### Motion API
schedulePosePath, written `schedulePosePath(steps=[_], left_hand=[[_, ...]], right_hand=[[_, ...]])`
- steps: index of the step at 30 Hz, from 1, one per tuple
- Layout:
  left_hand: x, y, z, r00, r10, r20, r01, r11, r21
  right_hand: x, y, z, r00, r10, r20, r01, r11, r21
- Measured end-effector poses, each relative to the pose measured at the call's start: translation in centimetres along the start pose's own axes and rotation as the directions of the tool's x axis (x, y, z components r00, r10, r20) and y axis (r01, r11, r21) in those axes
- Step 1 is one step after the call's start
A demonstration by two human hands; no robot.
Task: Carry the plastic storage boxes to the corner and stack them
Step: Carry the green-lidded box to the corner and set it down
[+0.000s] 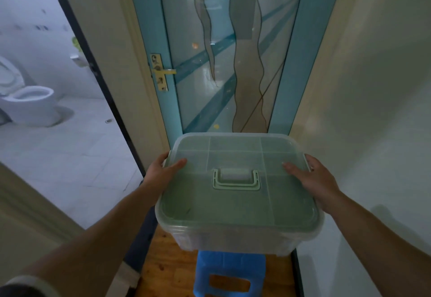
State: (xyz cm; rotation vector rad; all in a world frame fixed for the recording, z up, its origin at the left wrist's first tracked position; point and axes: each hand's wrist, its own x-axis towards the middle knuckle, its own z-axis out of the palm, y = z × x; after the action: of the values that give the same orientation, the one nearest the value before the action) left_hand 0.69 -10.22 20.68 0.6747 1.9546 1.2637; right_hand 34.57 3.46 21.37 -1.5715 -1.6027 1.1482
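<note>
Ahead of you stands a teal-framed glass door with a brass lever handle on its left side, closing off a narrow corner. A cream wall runs along your right. To your left a doorway opens onto a tiled bathroom where a white toilet sits with its lid raised. Underfoot in the corner is a wooden floor.

You hold the plastic storage box out in front of you, between your two hands, close to the glass door. Its body is clear and its green lid is on, with the pale carry handle folded flat in the middle of the lid.

Your left hand grips the left edge of the box: the thumb lies on top of the lid and the fingers curl down over the side. Your right hand grips the right edge in the same way, thumb flat on the lid and fingers wrapped over the rim, their tips hidden behind the box.

Directly below the box stands a blue plastic stool on the wooden floor. The box hides the far part of the stool's seat, so you cannot tell whether the box's bottom touches the stool or hangs just above it.
</note>
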Motion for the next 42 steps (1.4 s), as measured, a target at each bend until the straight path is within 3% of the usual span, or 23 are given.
schedulePosePath(steps=[13,42], left_hand=[[-4.1,2.1,-1.8,0.997,0.005,-0.071,-0.006,1.000,-0.003],[-14.4,-2.4,-12.3,0.953,-0.060,-0.296,0.026,0.993,-0.115]], right_hand=[[-1.3,-2.2,-1.9,0.996,-0.033,0.080,0.015,0.974,0.227],[-9.0,-6.2,5.1,0.965,-0.105,0.242,0.031,0.957,0.289]])
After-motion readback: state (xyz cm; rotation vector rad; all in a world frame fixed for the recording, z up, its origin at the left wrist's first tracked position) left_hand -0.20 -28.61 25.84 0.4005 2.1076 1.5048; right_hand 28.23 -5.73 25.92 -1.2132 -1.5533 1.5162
